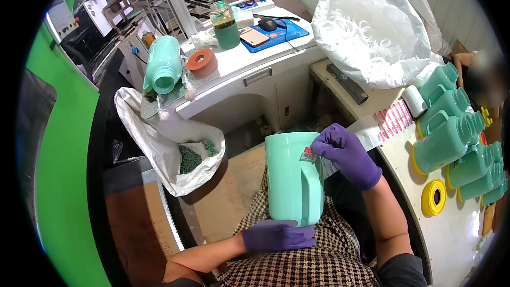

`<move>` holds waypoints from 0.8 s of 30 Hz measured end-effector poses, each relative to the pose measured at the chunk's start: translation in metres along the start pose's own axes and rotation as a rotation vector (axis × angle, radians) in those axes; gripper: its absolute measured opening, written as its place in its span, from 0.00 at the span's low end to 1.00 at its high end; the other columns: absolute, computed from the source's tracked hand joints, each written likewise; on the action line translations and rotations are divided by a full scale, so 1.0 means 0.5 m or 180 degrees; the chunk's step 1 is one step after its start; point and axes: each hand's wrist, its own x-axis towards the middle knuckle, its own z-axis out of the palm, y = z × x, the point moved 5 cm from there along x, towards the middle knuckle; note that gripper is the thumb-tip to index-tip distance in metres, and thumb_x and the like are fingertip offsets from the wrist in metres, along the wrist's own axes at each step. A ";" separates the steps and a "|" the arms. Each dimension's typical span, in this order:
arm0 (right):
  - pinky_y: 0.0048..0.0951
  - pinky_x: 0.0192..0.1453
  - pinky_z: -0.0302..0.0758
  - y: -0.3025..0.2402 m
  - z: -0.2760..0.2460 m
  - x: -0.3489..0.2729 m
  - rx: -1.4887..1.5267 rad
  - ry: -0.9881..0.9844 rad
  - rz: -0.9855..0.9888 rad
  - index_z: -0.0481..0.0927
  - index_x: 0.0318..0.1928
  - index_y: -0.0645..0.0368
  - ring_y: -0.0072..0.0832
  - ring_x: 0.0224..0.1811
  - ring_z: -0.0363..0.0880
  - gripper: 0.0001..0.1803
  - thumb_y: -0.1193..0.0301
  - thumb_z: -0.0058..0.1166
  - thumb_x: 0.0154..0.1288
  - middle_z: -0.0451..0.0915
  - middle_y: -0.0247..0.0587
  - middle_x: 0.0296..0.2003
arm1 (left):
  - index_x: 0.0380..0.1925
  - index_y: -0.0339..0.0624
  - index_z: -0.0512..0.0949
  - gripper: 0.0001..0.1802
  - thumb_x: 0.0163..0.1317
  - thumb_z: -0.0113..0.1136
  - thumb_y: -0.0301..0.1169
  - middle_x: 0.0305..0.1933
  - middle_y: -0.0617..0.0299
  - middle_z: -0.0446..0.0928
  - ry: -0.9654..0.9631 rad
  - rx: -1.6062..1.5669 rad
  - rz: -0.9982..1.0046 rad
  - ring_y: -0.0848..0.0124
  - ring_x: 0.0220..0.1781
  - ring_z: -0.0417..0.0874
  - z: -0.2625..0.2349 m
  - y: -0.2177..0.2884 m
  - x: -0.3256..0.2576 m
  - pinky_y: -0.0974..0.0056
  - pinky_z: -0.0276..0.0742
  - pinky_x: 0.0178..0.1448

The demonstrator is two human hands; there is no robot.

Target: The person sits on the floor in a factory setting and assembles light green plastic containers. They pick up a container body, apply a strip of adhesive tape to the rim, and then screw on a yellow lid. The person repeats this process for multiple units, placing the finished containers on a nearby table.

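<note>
A mint-green plastic jug shell (pixel 287 180) with a moulded handle is in front of my lap, its wide end away from me. My left hand (pixel 279 235), in a purple glove, is closed round its near end, which the fingers hide. My right hand (pixel 348 154), also gloved in purple, is closed at the far right edge of the jug. Its fingertips pinch at a small red-and-white label (pixel 308 154) lying against the jug's wall; whether the label is fully stuck down I cannot tell.
Right, several green jugs (pixel 441 146) stand on a white table by a yellow ring (pixel 434 197) and a label sheet (pixel 393 120). Ahead are a sack of white rings (pixel 372 32) and a desk with another jug (pixel 163 61) and orange tape (pixel 202 62). A white sack (pixel 154 143) hangs left.
</note>
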 end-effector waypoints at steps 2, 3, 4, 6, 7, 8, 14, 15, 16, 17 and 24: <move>0.30 0.47 0.72 -0.003 0.000 0.010 0.0034 -0.0060 0.0156 0.85 0.36 0.64 0.25 0.40 0.75 0.10 0.68 0.64 0.66 0.75 0.38 0.35 | 0.76 0.65 0.60 0.43 0.61 0.64 0.30 0.65 0.79 0.74 -0.0060 0.0042 -0.0027 0.78 0.72 0.71 0.004 0.006 -0.003 0.51 0.48 0.82; 0.30 0.47 0.72 -0.009 -0.001 0.011 0.0054 -0.0103 0.0248 0.85 0.36 0.64 0.25 0.40 0.74 0.11 0.68 0.65 0.66 0.75 0.38 0.35 | 0.76 0.66 0.60 0.43 0.61 0.65 0.30 0.65 0.80 0.75 -0.0109 -0.0021 -0.0036 0.79 0.71 0.72 0.006 0.008 -0.002 0.49 0.46 0.83; 0.30 0.46 0.72 -0.012 0.000 0.013 0.0073 -0.0146 0.0342 0.85 0.35 0.64 0.24 0.40 0.74 0.11 0.67 0.65 0.66 0.75 0.38 0.35 | 0.76 0.66 0.60 0.44 0.60 0.65 0.30 0.64 0.81 0.75 -0.0159 -0.0086 -0.0045 0.79 0.71 0.72 0.008 0.010 -0.003 0.48 0.45 0.83; 0.31 0.46 0.73 -0.014 0.005 0.019 -0.0135 -0.0175 0.0131 0.85 0.35 0.64 0.26 0.40 0.75 0.11 0.67 0.65 0.65 0.75 0.39 0.34 | 0.76 0.65 0.60 0.47 0.56 0.69 0.28 0.58 0.83 0.78 -0.0035 -0.0061 -0.0021 0.84 0.60 0.77 0.003 0.003 0.000 0.58 0.56 0.76; 0.32 0.45 0.73 -0.017 0.007 0.021 -0.0237 -0.0190 0.0023 0.85 0.35 0.63 0.27 0.39 0.75 0.10 0.67 0.65 0.65 0.75 0.40 0.34 | 0.77 0.64 0.60 0.49 0.55 0.70 0.27 0.55 0.84 0.79 0.0025 -0.0046 -0.0008 0.86 0.55 0.79 -0.001 -0.001 0.003 0.64 0.61 0.72; 0.33 0.45 0.73 -0.023 0.008 0.023 -0.0377 -0.0198 -0.0052 0.84 0.34 0.63 0.29 0.39 0.75 0.10 0.68 0.65 0.64 0.75 0.41 0.34 | 0.76 0.65 0.60 0.48 0.56 0.69 0.27 0.58 0.83 0.78 0.0038 0.0019 -0.0035 0.85 0.60 0.77 -0.001 0.001 0.003 0.58 0.54 0.77; 0.40 0.45 0.74 -0.028 0.023 0.034 -0.1198 -0.0110 -0.0490 0.83 0.36 0.61 0.39 0.40 0.75 0.13 0.65 0.69 0.58 0.75 0.48 0.36 | 0.77 0.64 0.59 0.43 0.62 0.64 0.28 0.67 0.78 0.74 -0.0135 -0.0224 -0.0028 0.79 0.71 0.73 0.026 0.022 -0.016 0.46 0.40 0.86; 0.40 0.45 0.74 -0.022 0.029 0.027 -0.1496 0.0169 -0.0659 0.82 0.38 0.60 0.40 0.40 0.75 0.15 0.64 0.70 0.57 0.75 0.48 0.38 | 0.77 0.64 0.59 0.42 0.63 0.62 0.29 0.68 0.77 0.73 -0.0167 -0.0321 0.0018 0.77 0.71 0.73 0.030 0.014 -0.010 0.46 0.40 0.86; 0.41 0.46 0.74 -0.021 0.030 0.014 -0.1824 0.0488 -0.0771 0.81 0.41 0.60 0.41 0.41 0.74 0.18 0.62 0.71 0.56 0.74 0.49 0.40 | 0.77 0.64 0.58 0.42 0.64 0.61 0.30 0.70 0.77 0.73 -0.0157 -0.0448 0.0110 0.76 0.71 0.72 0.032 0.012 0.003 0.46 0.40 0.86; 0.44 0.51 0.74 -0.034 0.028 0.007 -0.1831 0.1111 -0.1242 0.76 0.55 0.58 0.46 0.47 0.73 0.30 0.60 0.72 0.54 0.73 0.52 0.47 | 0.75 0.63 0.61 0.38 0.65 0.60 0.31 0.69 0.76 0.73 -0.0072 -0.0618 -0.0057 0.74 0.71 0.73 0.024 0.002 0.003 0.47 0.44 0.85; 0.46 0.64 0.70 0.105 -0.153 -0.215 -0.2579 0.2795 -0.0921 0.77 0.60 0.53 0.47 0.58 0.71 0.30 0.68 0.71 0.55 0.72 0.49 0.53 | 0.67 0.42 0.70 0.33 0.64 0.61 0.43 0.59 0.58 0.77 0.1068 -0.0497 -0.2477 0.61 0.61 0.77 -0.159 -0.210 -0.042 0.49 0.65 0.74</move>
